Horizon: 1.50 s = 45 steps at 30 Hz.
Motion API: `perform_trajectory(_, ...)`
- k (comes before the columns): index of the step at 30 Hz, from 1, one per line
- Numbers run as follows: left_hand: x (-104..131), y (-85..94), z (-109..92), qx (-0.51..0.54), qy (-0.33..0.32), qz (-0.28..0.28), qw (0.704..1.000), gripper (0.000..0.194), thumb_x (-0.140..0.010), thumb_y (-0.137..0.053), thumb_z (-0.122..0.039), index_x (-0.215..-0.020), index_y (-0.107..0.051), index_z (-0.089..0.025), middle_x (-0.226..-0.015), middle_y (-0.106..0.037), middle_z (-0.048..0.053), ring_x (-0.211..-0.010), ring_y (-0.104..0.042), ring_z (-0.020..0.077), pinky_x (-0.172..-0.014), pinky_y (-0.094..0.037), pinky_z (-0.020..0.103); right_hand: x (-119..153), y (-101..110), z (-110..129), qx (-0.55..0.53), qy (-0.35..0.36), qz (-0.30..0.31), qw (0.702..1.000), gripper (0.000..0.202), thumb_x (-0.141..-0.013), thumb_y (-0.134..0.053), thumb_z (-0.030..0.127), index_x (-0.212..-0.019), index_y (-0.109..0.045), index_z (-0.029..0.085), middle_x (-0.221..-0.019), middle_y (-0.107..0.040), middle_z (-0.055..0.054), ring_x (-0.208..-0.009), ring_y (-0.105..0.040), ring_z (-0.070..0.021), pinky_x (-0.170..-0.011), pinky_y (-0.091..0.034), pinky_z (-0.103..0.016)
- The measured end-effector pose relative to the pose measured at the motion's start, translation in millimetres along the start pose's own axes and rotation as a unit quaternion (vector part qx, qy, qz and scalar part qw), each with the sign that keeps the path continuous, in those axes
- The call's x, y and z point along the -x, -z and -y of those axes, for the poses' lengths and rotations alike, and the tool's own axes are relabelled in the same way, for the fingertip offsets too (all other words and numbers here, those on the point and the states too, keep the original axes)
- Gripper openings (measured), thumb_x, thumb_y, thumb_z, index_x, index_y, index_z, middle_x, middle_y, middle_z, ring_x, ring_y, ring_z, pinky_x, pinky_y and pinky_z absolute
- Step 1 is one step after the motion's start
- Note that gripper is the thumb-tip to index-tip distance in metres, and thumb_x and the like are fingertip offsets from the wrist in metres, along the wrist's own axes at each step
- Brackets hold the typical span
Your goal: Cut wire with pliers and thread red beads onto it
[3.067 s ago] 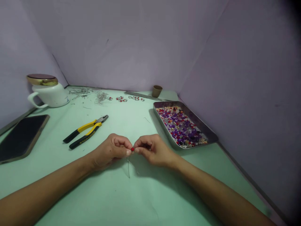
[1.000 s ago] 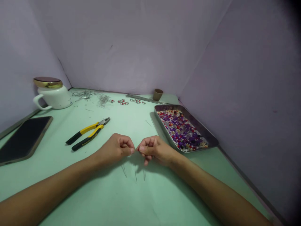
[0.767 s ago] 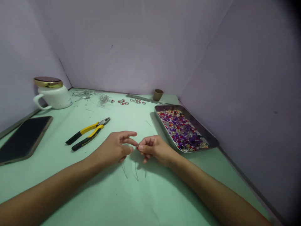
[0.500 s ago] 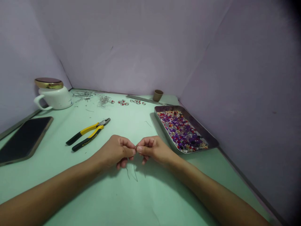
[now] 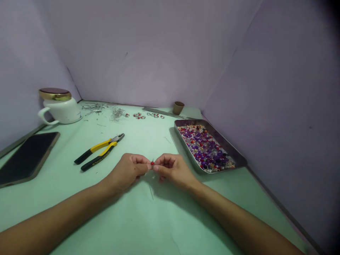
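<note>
Between my two sets of fingertips a small red bead (image 5: 152,163) shows, with a bit of thin wire above it. A thin wire (image 5: 151,191) hangs down below the fingers. My left hand (image 5: 132,169) pinches the bead piece from the left, thumb against forefinger. From the right, my right hand (image 5: 172,168) pinches it in the same way, and the fingertips of both hands nearly meet. How the wire runs through the bead is too small to make out.
Yellow-and-black pliers (image 5: 102,150) lie left of my hands, beyond a phone (image 5: 25,156). At right stands a metal tray (image 5: 225,141) of mixed beads. Behind are a lidded white mug (image 5: 63,110), wire scraps (image 5: 117,113), red-beaded wire pieces (image 5: 138,115) and a small brown cup (image 5: 178,107).
The red bead has come into view between my fingertips. Fewer wire ends show below my hands. My left fingers have closed up more; both hands stay in nearly the same place.
</note>
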<state>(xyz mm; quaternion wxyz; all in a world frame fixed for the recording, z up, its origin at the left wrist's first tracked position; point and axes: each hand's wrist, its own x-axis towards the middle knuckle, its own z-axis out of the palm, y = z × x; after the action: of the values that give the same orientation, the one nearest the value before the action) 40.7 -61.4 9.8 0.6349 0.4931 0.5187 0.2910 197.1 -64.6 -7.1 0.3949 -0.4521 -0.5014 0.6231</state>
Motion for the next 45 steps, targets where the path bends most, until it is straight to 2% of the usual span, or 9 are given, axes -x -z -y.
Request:
perform_trajectory(9,0.4,-1.3,4.8,0.033,-0.003,0.033,0.999,0.012,-0.066,-0.058,-0.024,-0.058,-0.053,-0.015,-0.035,-0.029,-0.011,-0.033,-0.016,0.0022,-0.034,-0.009,0.018,1.5,1.3,2.6,-0.002,0.012,0.003,1.0,0.013,-0.056,-0.069,0.022,-0.06,-0.058,0.015,-0.051,-0.052,0.004,-0.041,-0.047,-0.0061,-0.04,-0.045,-0.021)
perform_trajectory(15,-8.8,7.9,3.1,-0.062,-0.011,0.046,0.997,0.009,-0.064,-0.056,-0.021,-0.057,-0.056,-0.015,-0.034,-0.03,-0.01,-0.034,-0.021,0.0034,-0.035,-0.012,0.018,0.3,1.3,1.0,0.031,-0.002,-0.005,1.0,0.007,-0.059,-0.064,0.02,-0.061,-0.059,0.015,-0.053,-0.051,0.004,-0.042,-0.044,-0.0051,-0.038,-0.041,-0.019)
perform_trajectory(18,-10.9,10.9,2.8,-0.072,-0.008,0.06,0.996,0.01,-0.066,-0.054,-0.02,-0.058,-0.056,-0.015,-0.035,-0.029,-0.01,-0.034,-0.021,0.0034,-0.034,-0.012,0.017,-0.5,0.8,-1.0,0.044,0.007,0.0,0.999,0.007,-0.062,-0.062,0.02,-0.063,-0.059,0.015,-0.053,-0.05,0.004,-0.042,-0.042,-0.0051,-0.038,-0.04,-0.018)
perform_trajectory(22,-10.0,9.2,5.0,-0.029,-0.016,0.053,0.998,0.01,-0.067,-0.055,-0.022,-0.06,-0.054,-0.015,-0.036,-0.028,-0.011,-0.033,-0.018,0.0031,-0.033,-0.01,0.017,-2.0,0.0,-5.4,0.045,0.032,-0.014,0.998,0.012,-0.063,-0.064,0.025,-0.066,-0.059,0.015,-0.054,-0.05,0.004,-0.041,-0.039,-0.0043,-0.036,-0.036,-0.018)
perform_trajectory(26,-7.8,7.5,6.9,0.016,-0.008,0.043,0.999,0.014,-0.07,-0.055,-0.029,-0.064,-0.052,-0.017,-0.035,-0.026,-0.012,-0.033,-0.014,0.0032,-0.031,-0.007,0.018,-2.2,0.6,-9.0,0.023,0.019,-0.013,0.999,0.022,-0.063,-0.066,0.035,-0.065,-0.057,0.015,-0.052,-0.052,0.004,-0.035,-0.036,-0.0034,-0.033,-0.032,-0.018)
perform_trajectory(29,-6.2,7.3,6.3,0.016,-0.012,0.043,0.999,0.015,-0.071,-0.055,-0.029,-0.064,-0.052,-0.017,-0.034,-0.025,-0.012,-0.032,-0.012,0.0029,-0.031,-0.006,0.018,-1.9,3.1,-7.8,0.018,0.027,-0.004,0.999,0.032,-0.069,-0.06,0.044,-0.064,-0.058,0.013,-0.053,-0.055,0.001,-0.036,-0.039,-0.0041,-0.034,-0.031,-0.018)
perform_trajectory(32,-4.7,5.5,5.4,-0.001,-0.014,0.056,0.998,0.014,-0.069,-0.055,-0.027,-0.061,-0.052,-0.016,-0.034,-0.027,-0.012,-0.031,-0.015,0.0026,-0.031,-0.008,0.018,-2.2,6.3,-2.2,0.02,0.053,-0.035,0.998,0.033,-0.07,-0.058,0.046,-0.071,-0.061,0.013,-0.06,-0.058,-0.001,-0.038,-0.04,-0.004,-0.035,-0.029,-0.018)
perform_trajectory(38,-2.1,-0.8,5.8,-0.029,-0.007,0.062,0.998,0.011,-0.066,-0.054,-0.024,-0.058,-0.052,-0.016,-0.034,-0.027,-0.011,-0.032,-0.019,0.003,-0.032,-0.011,0.018,-1.0,7.4,5.3,0.105,0.04,-0.023,0.993,0.025,-0.07,-0.06,0.037,-0.059,-0.055,0.015,-0.044,-0.043,0.005,-0.037,-0.032,-0.0047,-0.038,-0.025,-0.02)
perform_trajectory(45,-1.5,-4.3,5.9,-0.042,-0.018,0.065,0.997,0.015,-0.063,-0.054,-0.025,-0.052,-0.049,-0.017,-0.035,-0.027,-0.011,-0.035,-0.018,0.0039,-0.036,-0.011,0.02,1.6,7.1,2.7,0.225,0.103,-0.015,0.969,0.02,-0.076,-0.052,0.029,-0.061,-0.053,0.015,-0.053,-0.043,0.004,-0.049,-0.035,-0.0065,-0.047,-0.028,-0.021)
